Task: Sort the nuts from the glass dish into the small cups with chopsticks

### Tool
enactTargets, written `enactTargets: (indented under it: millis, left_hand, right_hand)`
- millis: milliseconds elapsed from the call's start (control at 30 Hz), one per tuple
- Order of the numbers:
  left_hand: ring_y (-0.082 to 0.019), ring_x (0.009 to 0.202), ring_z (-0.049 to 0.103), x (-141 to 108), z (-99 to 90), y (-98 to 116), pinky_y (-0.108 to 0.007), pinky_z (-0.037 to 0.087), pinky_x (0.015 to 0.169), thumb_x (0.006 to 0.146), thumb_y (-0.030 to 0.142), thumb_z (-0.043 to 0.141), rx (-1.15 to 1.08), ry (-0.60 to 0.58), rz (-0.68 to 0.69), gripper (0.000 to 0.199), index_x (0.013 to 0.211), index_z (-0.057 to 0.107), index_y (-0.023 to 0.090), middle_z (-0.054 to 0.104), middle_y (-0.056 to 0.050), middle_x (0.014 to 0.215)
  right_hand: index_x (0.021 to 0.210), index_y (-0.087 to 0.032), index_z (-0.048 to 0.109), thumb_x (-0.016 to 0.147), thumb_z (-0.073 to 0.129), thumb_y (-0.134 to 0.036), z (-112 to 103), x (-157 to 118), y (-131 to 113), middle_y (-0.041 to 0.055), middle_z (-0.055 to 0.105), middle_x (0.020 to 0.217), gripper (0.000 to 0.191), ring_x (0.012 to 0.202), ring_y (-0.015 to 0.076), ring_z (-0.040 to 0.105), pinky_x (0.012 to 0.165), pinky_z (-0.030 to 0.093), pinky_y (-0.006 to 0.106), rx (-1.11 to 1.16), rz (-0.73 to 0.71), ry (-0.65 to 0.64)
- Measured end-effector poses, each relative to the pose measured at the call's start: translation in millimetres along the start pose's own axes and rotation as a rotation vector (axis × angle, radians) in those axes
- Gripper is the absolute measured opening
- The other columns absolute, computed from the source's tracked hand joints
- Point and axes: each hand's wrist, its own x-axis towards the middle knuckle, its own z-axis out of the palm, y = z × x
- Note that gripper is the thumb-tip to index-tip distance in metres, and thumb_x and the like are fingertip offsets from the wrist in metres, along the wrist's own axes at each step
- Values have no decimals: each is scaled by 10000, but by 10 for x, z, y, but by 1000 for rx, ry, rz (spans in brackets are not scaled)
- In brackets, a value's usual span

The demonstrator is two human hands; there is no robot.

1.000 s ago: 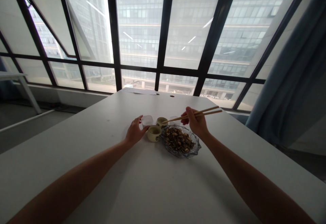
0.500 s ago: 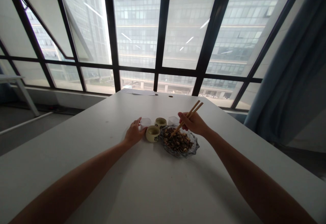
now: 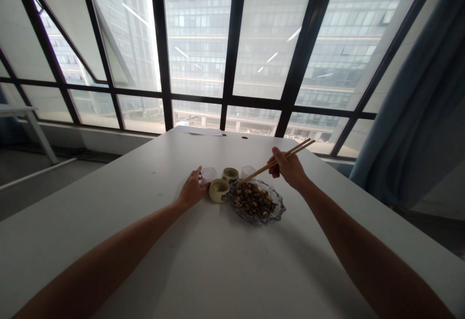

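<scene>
Having my left hand (image 3: 192, 188) clasped around the clear cup (image 3: 208, 173), beside two pale cups (image 3: 218, 196), I should pinch steadily at the bowl (image 3: 256, 220) of brown bits (image 3: 254, 200), its far-left rim, chopsticks (image 3: 261, 169) clamped in my right hand (image 3: 289, 169).

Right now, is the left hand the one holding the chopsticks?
No, the right hand holds the wooden chopsticks, while the left hand is at a small translucent container.
</scene>
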Motion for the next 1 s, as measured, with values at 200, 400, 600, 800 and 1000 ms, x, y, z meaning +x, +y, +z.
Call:
enactTargets:
  millis: [200, 400, 600, 800, 1000]
  left_hand:
    - [-221, 906, 660, 5, 30, -52, -380, 557, 843, 755, 280, 720, -8, 14, 10, 673, 1371, 489, 135, 623, -133, 1124]
    - [-244, 1001, 636, 21, -62, 38, -394, 569, 828, 783, 333, 713, -90, 146, 4, 666, 1375, 459, 164, 581, -133, 1188]
    - [-250, 1166, 560, -8, -183, 238, -368, 566, 862, 826, 310, 683, -151, 272, 166, 626, 1386, 419, 216, 513, -125, 1291]
    - [-237, 1097, 590, -17, -154, 271, -342, 574, 777, 820, 331, 692, -149, 263, 137, 650, 1396, 411, 219, 531, -121, 1257]
    - [-228, 1022, 622, -13, -132, 261, -330, 576, 714, 808, 374, 706, -160, 214, 122, 662, 1393, 437, 218, 562, -112, 1201]
  right_hand:
    - [547, -155, 614, 721, 679, -711, -22, 75, 89, 52, 580, 385, 587, 265, 110, 472, 259, 370, 213, 101, 68, 87]
    - [586, -162, 627, 775, 624, -723, 34, -8, -2, 52, 604, 423, 593, 297, 112, 509, 285, 393, 211, 39, -101, 148]
    - [613, -177, 624, 797, 584, -739, 117, -97, -140, 40, 602, 432, 592, 320, 120, 528, 322, 430, 232, 76, -206, 210]
    - [667, -182, 637, 826, 579, -710, 208, -111, -73, 35, 629, 486, 555, 369, 129, 555, 377, 465, 256, 172, -250, 225]
    - [808, -193, 667, 861, 586, -658, 540, -332, 140, 39, 709, 627, 474, 539, 169, 671, 534, 567, 302, 204, -267, 37]
